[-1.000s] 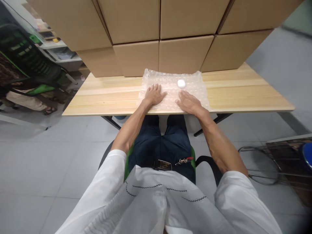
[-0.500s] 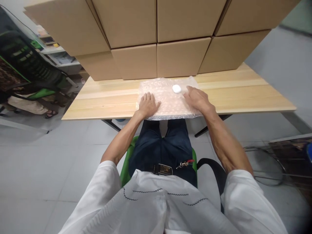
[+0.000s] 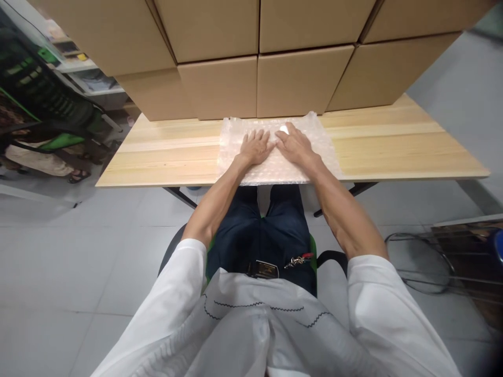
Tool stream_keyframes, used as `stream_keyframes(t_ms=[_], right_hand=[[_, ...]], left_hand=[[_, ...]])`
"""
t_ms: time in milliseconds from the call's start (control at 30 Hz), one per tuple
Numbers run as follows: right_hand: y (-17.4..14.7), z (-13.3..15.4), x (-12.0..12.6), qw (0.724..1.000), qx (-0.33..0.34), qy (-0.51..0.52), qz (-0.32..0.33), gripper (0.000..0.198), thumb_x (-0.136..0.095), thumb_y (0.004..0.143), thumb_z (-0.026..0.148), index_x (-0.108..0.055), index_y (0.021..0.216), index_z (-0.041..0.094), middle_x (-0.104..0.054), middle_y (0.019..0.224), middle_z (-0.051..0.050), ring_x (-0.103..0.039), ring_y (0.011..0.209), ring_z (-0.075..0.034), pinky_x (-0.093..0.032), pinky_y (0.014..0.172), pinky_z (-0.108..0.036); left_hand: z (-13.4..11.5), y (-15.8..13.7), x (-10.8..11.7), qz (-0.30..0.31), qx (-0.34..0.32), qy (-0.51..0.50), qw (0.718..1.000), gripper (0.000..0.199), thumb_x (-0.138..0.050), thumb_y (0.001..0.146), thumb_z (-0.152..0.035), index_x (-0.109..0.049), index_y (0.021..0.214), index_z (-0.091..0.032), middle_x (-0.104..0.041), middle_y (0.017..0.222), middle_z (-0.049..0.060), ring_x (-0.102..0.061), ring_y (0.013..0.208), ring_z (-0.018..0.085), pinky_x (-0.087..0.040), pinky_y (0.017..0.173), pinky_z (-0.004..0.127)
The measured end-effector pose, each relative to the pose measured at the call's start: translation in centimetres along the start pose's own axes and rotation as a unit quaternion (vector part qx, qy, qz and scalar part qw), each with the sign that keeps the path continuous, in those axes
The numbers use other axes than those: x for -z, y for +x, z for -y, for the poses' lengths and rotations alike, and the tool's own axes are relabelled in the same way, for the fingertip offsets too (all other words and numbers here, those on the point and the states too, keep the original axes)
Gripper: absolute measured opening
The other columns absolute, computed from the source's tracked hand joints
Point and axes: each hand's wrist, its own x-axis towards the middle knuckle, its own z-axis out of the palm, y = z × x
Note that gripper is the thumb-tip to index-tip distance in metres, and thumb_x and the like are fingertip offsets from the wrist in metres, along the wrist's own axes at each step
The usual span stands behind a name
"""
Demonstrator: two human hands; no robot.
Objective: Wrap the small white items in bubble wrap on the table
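A sheet of clear bubble wrap (image 3: 236,137) lies flat on the wooden table, its near edge along the table's front edge. My left hand (image 3: 257,146) rests palm down on the wrap, open with fingers spread. Close beside it, my right hand (image 3: 295,144) has its thumb and forefinger around a small white rounded piece (image 3: 284,129) on the wrap. The hand covers much of this piece, and I cannot make out its kind.
Stacked cardboard boxes (image 3: 218,86) form a wall along the back of the wooden table (image 3: 165,154). A black and green mesh chair (image 3: 43,99) stands at the left, with part of a seated person (image 3: 39,157). Cables (image 3: 416,262) lie at the lower right.
My left hand has slid right and away from me across the wrap. My right hand has moved left from beside the white piece onto it. The view has shifted slightly.
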Motion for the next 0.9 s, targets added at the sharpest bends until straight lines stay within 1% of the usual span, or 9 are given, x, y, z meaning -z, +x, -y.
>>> stream_keyframes(t_ms=[167,300,367,500,633,700,767,800,900], right_hand=[[0.5,-3.5,0.2,0.998,-0.051,-0.006,-0.033,0.069,-0.038,0.133,0.052,-0.073,0.183,0.023,-0.044,0.211,-0.020,-0.059,0.181,-0.054,-0.048,0.151,-0.078],[0.1,-5.5,0.7,0.996,-0.075,-0.013,-0.040,0.066,-0.037,0.134,0.054,-0.076,0.181,0.025,-0.047,0.207,-0.021,-0.062,0.175,-0.053,-0.050,0.149,-0.077],[-0.1,-6.2,0.9,0.995,-0.084,-0.003,-0.048,0.068,-0.036,0.135,0.058,-0.077,0.178,0.025,-0.051,0.203,-0.023,-0.063,0.171,-0.053,-0.051,0.146,-0.078],[-0.7,-7.0,1.4,0.992,-0.101,0.023,-0.067,0.073,-0.034,0.134,0.063,-0.082,0.173,0.024,-0.054,0.198,-0.025,-0.062,0.167,-0.055,-0.051,0.142,-0.080],[-1.0,-6.6,1.6,0.987,-0.140,0.026,-0.068,0.072,-0.031,0.133,0.053,-0.084,0.171,0.022,-0.055,0.195,-0.027,-0.057,0.170,-0.055,-0.052,0.139,-0.076],[-0.9,-6.4,1.7,0.984,-0.159,0.028,-0.073,0.072,-0.029,0.133,0.047,-0.084,0.172,0.021,-0.058,0.192,-0.029,-0.057,0.172,-0.056,-0.052,0.138,-0.075],[-0.7,-6.2,1.9,0.983,-0.162,0.030,-0.083,0.073,-0.028,0.133,0.047,-0.080,0.177,0.022,-0.060,0.191,-0.030,-0.056,0.174,-0.058,-0.052,0.139,-0.078],[-0.6,-6.1,2.0,0.983,-0.160,0.033,-0.089,0.074,-0.027,0.133,0.050,-0.075,0.183,0.023,-0.060,0.192,-0.029,-0.056,0.175,-0.059,-0.051,0.140,-0.081],[-0.1,-5.2,2.4,0.977,-0.171,0.062,-0.114,0.084,-0.024,0.132,0.065,-0.053,0.200,0.026,-0.059,0.195,-0.029,-0.054,0.180,-0.059,-0.051,0.143,-0.082]], left_hand=[[1.4,0.2,0.5,-0.009,0.042,0.009,0.999,0.088,-0.037,0.134,-0.062,-0.040,0.208,-0.016,-0.030,0.220,0.015,-0.025,0.207,0.047,-0.020,0.169,0.064],[2.9,0.4,0.8,-0.018,0.079,0.003,0.997,0.092,-0.037,0.132,-0.068,-0.037,0.210,-0.018,-0.026,0.221,0.016,-0.022,0.208,0.045,-0.019,0.169,0.065],[3.9,0.4,1.0,-0.020,0.093,0.003,0.995,0.094,-0.036,0.132,-0.067,-0.035,0.210,-0.015,-0.024,0.221,0.017,-0.021,0.208,0.043,-0.018,0.169,0.063],[5.5,-0.1,1.3,-0.029,0.108,0.014,0.994,0.096,-0.037,0.131,-0.063,-0.036,0.207,-0.004,-0.027,0.220,0.022,-0.024,0.207,0.042,-0.020,0.169,0.057],[6.2,-0.5,1.4,-0.037,0.113,0.025,0.993,0.093,-0.036,0.131,-0.061,-0.039,0.205,-0.006,-0.033,0.218,0.023,-0.030,0.205,0.039,-0.023,0.168,0.052],[6.3,-0.6,1.3,-0.040,0.111,0.028,0.993,0.093,-0.035,0.130,-0.061,-0.040,0.205,-0.006,-0.035,0.217,0.023,-0.031,0.205,0.039,-0.025,0.167,0.053],[6.3,-0.6,1.3,-0.040,0.107,0.027,0.993,0.092,-0.034,0.130,-0.060,-0.040,0.205,-0.006,-0.035,0.217,0.024,-0.032,0.204,0.041,-0.025,0.167,0.056],[6.2,-0.6,1.3,-0.040,0.105,0.026,0.993,0.092,-0.034,0.130,-0.060,-0.040,0.205,-0.007,-0.034,0.217,0.024,-0.031,0.204,0.042,-0.025,0.167,0.059],[6.2,-0.6,1.2,-0.033,0.101,0.021,0.994,0.090,-0.033,0.130,-0.059,-0.038,0.208,-0.015,-0.031,0.219,0.022,-0.029,0.206,0.043,-0.023,0.167,0.064]])
